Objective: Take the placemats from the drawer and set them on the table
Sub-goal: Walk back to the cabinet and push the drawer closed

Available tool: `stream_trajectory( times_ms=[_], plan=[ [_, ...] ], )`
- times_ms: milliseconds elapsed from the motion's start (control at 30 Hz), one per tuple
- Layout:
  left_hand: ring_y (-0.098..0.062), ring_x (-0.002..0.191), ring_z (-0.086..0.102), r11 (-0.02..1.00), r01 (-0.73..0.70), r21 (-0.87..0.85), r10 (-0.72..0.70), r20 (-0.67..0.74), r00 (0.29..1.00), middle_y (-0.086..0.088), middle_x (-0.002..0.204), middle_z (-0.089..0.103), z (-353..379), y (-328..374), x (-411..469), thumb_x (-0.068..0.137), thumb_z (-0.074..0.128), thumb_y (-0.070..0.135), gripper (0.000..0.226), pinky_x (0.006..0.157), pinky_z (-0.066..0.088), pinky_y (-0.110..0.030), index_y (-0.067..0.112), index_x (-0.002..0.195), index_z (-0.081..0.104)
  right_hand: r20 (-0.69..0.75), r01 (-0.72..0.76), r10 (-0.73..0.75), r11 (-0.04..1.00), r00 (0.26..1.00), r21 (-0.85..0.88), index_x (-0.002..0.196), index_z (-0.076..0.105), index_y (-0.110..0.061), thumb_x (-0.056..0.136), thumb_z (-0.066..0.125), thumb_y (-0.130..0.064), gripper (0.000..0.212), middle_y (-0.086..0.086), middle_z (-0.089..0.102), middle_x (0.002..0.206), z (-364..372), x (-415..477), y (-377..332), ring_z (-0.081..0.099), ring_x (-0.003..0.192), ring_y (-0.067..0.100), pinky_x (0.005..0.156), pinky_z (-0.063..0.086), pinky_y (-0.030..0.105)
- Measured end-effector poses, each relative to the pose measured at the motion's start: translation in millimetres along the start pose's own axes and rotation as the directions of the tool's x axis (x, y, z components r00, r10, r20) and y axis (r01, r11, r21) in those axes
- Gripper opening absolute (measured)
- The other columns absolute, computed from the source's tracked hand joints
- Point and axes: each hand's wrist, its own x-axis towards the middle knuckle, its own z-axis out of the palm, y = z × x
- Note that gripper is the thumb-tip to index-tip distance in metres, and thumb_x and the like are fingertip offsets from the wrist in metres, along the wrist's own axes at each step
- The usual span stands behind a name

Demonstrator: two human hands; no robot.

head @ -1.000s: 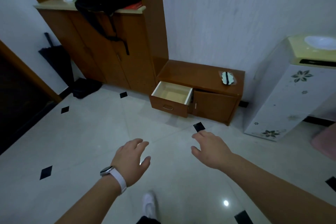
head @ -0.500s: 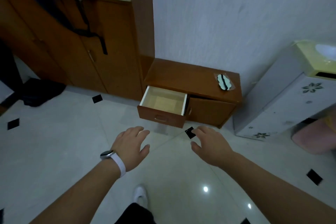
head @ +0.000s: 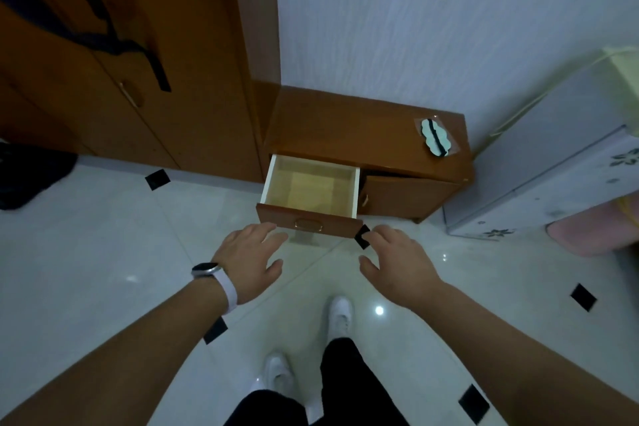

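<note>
A low brown cabinet [head: 345,128] stands against the wall, and its drawer [head: 307,221] is pulled out over the floor. Inside the drawer I see a pale beige flat sheet [head: 313,188] on the bottom; whether it is a placemat I cannot tell. My left hand [head: 250,258], with a watch on the wrist, hovers palm down just short of the drawer front, fingers relaxed and holding nothing. My right hand [head: 397,261] hovers likewise at the drawer's right front corner, empty.
A pale packet with a black stripe [head: 435,138] lies on the cabinet top at the right. A tall brown wardrobe [head: 145,55] stands left, with a black strap hanging down it. A white flowered appliance [head: 560,162] and a pink stool [head: 594,228] stand right. My feet are on glossy tiles.
I have walked closer to the cabinet, so the drawer is now larger and just beyond my fingertips. Both hands stay spread and empty.
</note>
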Motion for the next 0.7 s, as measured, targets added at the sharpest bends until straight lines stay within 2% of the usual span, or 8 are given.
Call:
stream_trajectory(
  times_ms=[100, 233, 400, 533, 700],
  plan=[
    [-0.031, 0.109, 0.057, 1.0, -0.014, -0.001, 0.014, 0.005, 1.0, -0.012, 0.127, 0.057, 13.7, -15.1, 34.7, 0.081, 0.042, 0.044, 0.056, 0.085, 0.05, -0.043, 0.019, 0.129, 0.054, 0.01, 0.009, -0.01, 1.0, 1.0, 0.019, 0.123, 0.058, -0.019, 0.088, 0.051, -0.042, 0.043, 0.001, 0.057, 0.12, 21.6, 32.6, 12.1, 0.055, 0.105, 0.024, 0.081, 0.046, 0.037],
    [-0.03, 0.112, 0.054, 1.0, 0.004, 0.019, -0.004, -0.02, 1.0, -0.01, 0.126, 0.056, 49.6, -35.4, 87.7, 0.081, 0.041, 0.044, 0.055, 0.087, 0.048, -0.042, 0.018, 0.128, 0.055, 0.024, 0.046, -0.046, 0.999, 0.999, 0.003, 0.121, 0.057, -0.019, 0.089, 0.051, -0.041, 0.04, 0.003, 0.057, 0.118, 65.7, 90.7, 35.4, 0.055, 0.105, 0.025, 0.082, 0.045, 0.037],
    [-0.033, 0.121, 0.049, 0.998, 0.017, 0.062, -0.017, 0.003, 1.0, -0.014, 0.133, 0.053, 140.9, -67.5, 147.8, 0.081, 0.044, 0.045, 0.056, 0.095, 0.043, -0.046, 0.016, 0.128, 0.056, 0.033, 0.057, -0.057, 0.998, 0.998, 0.0, 0.125, 0.056, -0.015, 0.089, 0.048, -0.04, 0.045, 0.006, 0.056, 0.121, 144.1, 159.3, 68.9, 0.054, 0.108, 0.028, 0.087, 0.047, 0.041],
    [-0.033, 0.124, 0.047, 0.998, 0.018, 0.059, -0.016, -0.031, 0.999, -0.015, 0.137, 0.049, 220.6, -93.1, 187.9, 0.079, 0.049, 0.042, 0.056, 0.095, 0.044, -0.048, 0.016, 0.129, 0.054, 0.008, 0.06, -0.06, 0.998, 0.998, -0.026, 0.122, 0.056, -0.015, 0.089, 0.051, -0.035, 0.039, 0.006, 0.055, 0.124, 219.6, 202.5, 100.0, 0.052, 0.111, 0.028, 0.087, 0.043, 0.04],
    [-0.034, 0.133, 0.038, 0.994, 0.012, 0.106, 0.0, -0.115, 0.993, -0.015, 0.146, 0.04, 300.1, -135.4, 235.5, 0.079, 0.052, 0.043, 0.065, 0.105, 0.035, -0.049, 0.017, 0.138, 0.044, -0.068, 0.061, -0.065, 0.996, 0.996, -0.063, 0.136, 0.046, -0.018, 0.089, 0.053, -0.045, 0.054, 0.006, 0.046, 0.142, 294.6, 259.7, 133.3, 0.043, 0.129, 0.025, 0.103, 0.038, 0.042]
  ],
)
